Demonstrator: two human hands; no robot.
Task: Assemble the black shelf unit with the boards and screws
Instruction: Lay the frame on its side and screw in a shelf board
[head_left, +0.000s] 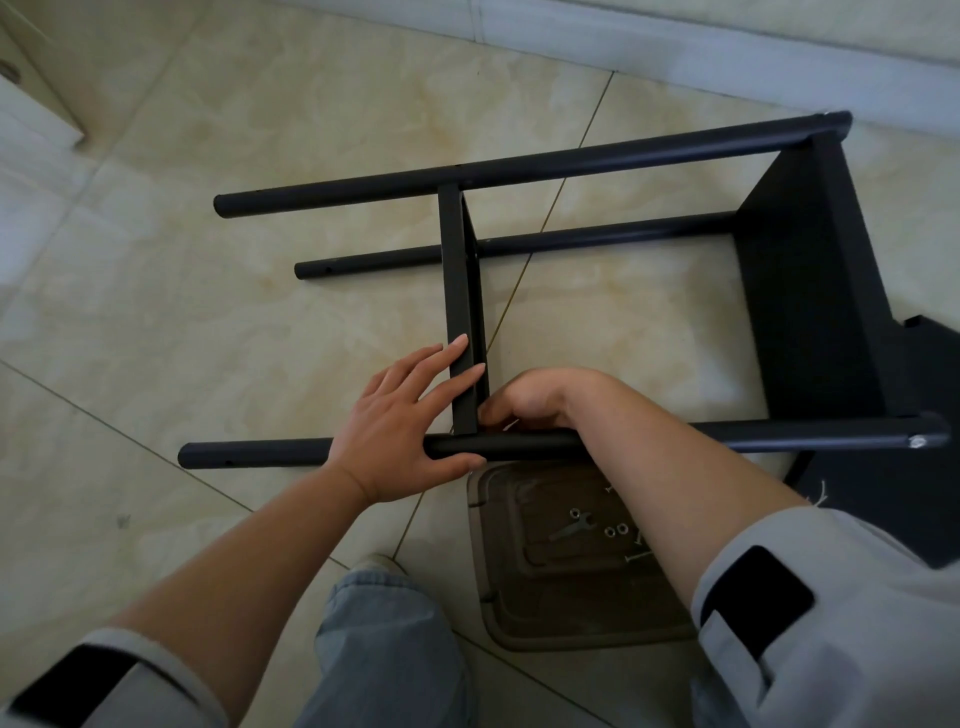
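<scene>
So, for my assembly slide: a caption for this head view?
Left hand steadies the middle board while right hand works at its joint.

Place: a room in a home, seen at floor level.
Floor: glossy beige marbled tiles (270, 156) with thin grout lines.
Wall edge: a pale tiled skirting (675, 47) runs along the far side.
Furniture: a light cabinet corner (36, 93) at upper left.
Work spot: a brown plastic stool (561, 587) serves as a parts tray.
</scene>
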